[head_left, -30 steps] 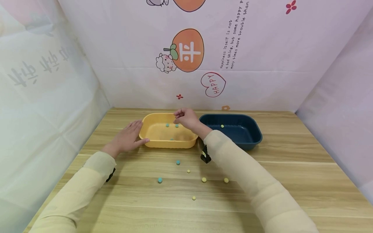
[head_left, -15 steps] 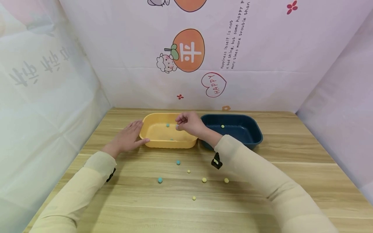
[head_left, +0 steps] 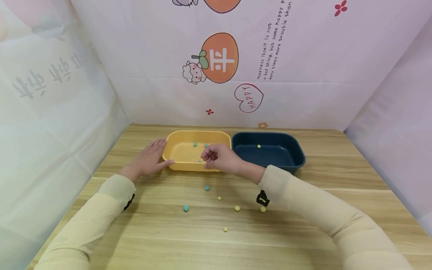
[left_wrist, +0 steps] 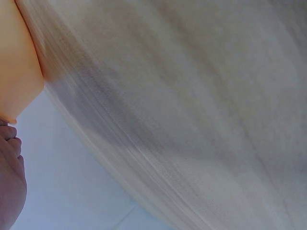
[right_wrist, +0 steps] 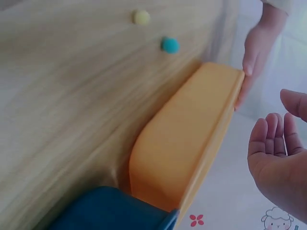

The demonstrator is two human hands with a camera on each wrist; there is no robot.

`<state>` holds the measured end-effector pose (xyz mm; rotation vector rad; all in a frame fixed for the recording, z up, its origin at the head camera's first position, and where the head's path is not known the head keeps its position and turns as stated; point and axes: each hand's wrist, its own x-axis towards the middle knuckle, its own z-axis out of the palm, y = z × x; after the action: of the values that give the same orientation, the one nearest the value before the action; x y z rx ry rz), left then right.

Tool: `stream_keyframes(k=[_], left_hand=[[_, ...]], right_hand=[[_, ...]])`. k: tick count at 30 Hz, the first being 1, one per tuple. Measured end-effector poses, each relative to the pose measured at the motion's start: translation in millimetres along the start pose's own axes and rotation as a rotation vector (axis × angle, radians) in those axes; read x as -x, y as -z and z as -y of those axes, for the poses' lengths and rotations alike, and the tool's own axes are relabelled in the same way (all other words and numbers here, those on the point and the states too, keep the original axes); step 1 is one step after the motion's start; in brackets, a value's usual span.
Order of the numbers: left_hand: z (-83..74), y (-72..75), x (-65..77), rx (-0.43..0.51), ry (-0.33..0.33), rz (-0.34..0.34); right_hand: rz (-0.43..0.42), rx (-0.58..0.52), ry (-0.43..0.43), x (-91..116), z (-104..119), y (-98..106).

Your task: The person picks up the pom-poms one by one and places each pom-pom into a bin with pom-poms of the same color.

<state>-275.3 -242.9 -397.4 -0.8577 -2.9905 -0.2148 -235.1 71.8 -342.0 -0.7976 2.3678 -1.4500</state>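
Note:
My left hand (head_left: 147,159) rests against the left end of a yellow-orange plastic bin (head_left: 187,166), its fingers straight along the rim. My right hand (head_left: 222,159) hovers over the bin's front right edge. In the right wrist view the right-hand fingers (right_wrist: 271,136) are loosely bent, the thumb is apart, and nothing is seen between them. Small teal balls lie inside the bin, among them one (head_left: 195,144) near the back wall. On the table in front sit a teal ball (head_left: 207,188), another teal ball (head_left: 186,208) and several pale yellow balls, one (head_left: 237,208) near the middle.
A dark blue bin (head_left: 298,162) stands just right of the yellow one, with a pale yellow ball (head_left: 258,146) inside. Both rest on a wood-grain table (head_left: 162,240). Printed white cloth (head_left: 297,101) rises behind and at both sides.
My right hand has drawn back toward me, from above the inside of the yellow bin to its front right rim. A teal ball behind it shows again. My left hand stays put.

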Motion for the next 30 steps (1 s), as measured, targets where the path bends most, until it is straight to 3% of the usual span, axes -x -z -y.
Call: stream_keyframes(k=[13, 30], left_hand=[[-0.7, 1.0, -0.7, 0.001, 0.016, 0.02], [-2.1, 0.1, -0.3, 0.002, 0.025, 0.022]], right_hand=[[0.131, 0.068, 0.018, 15, -22, -13], [0.173, 0.154, 0.057, 21, -42, -25]])
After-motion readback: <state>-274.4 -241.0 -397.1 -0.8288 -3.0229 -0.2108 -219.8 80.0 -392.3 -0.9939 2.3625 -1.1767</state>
